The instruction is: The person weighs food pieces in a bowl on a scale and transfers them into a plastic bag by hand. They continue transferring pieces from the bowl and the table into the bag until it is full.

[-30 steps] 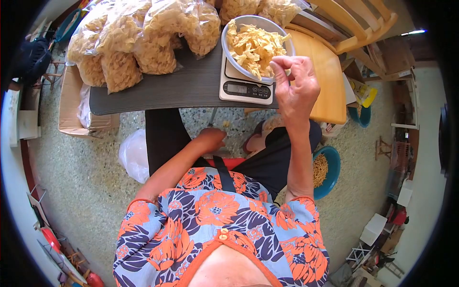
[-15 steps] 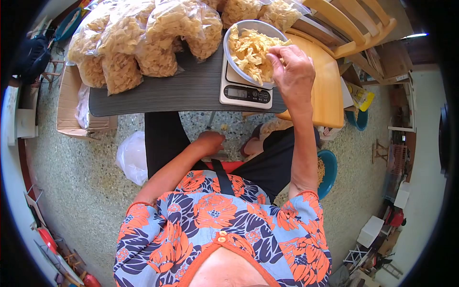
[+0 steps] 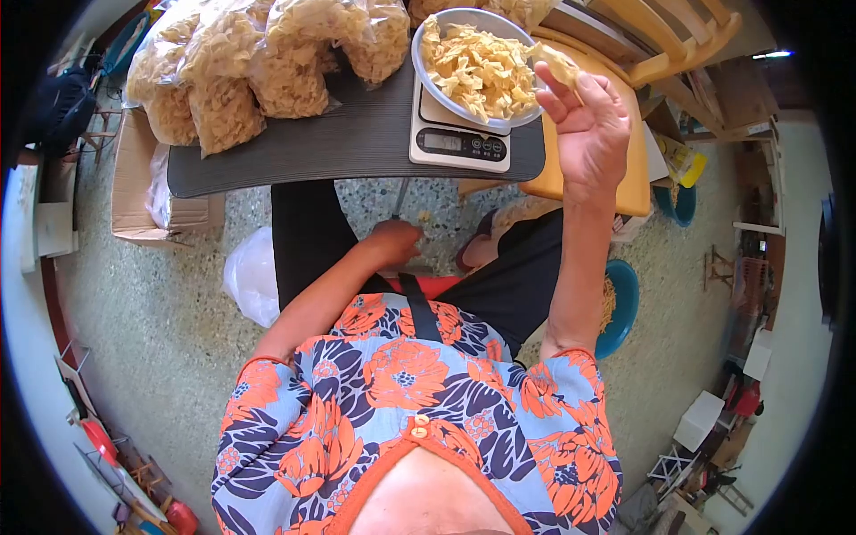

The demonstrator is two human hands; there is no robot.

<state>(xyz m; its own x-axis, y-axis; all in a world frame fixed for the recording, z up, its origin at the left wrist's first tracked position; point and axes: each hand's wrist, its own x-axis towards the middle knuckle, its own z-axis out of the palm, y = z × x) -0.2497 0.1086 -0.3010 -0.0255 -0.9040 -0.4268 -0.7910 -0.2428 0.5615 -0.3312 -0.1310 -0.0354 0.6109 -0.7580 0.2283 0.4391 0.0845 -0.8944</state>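
Note:
My right hand point(image 3: 596, 125) is raised at the right rim of a pale plastic bowl point(image 3: 424, 78), palm turned up. Its thumb and fingers pinch a pale yellow dried strip point(image 3: 556, 64). More dried strips point(image 3: 481, 71) of the same kind fill the bowl, which sits on a white digital kitchen scale point(image 3: 461, 144). The scale's display is lit, but its digits are too faint to read. Below the table edge, my left hand point(image 3: 395, 242) rests by my thigh with its fingers curled in; nothing shows in it.
Several clear bags point(image 3: 227, 111) of dried strips are piled on the dark table point(image 3: 357, 152). A wooden chair point(image 3: 637, 169) stands at the right, with a blue-green basin point(image 3: 629, 308) on the floor. A cardboard box point(image 3: 138, 192) and a white plastic bag point(image 3: 254, 276) are at the left.
My right hand has moved right, out from over the bowl, and turned palm up with a dried strip in its fingers. My left hand stays by the thigh. The view has shifted slightly.

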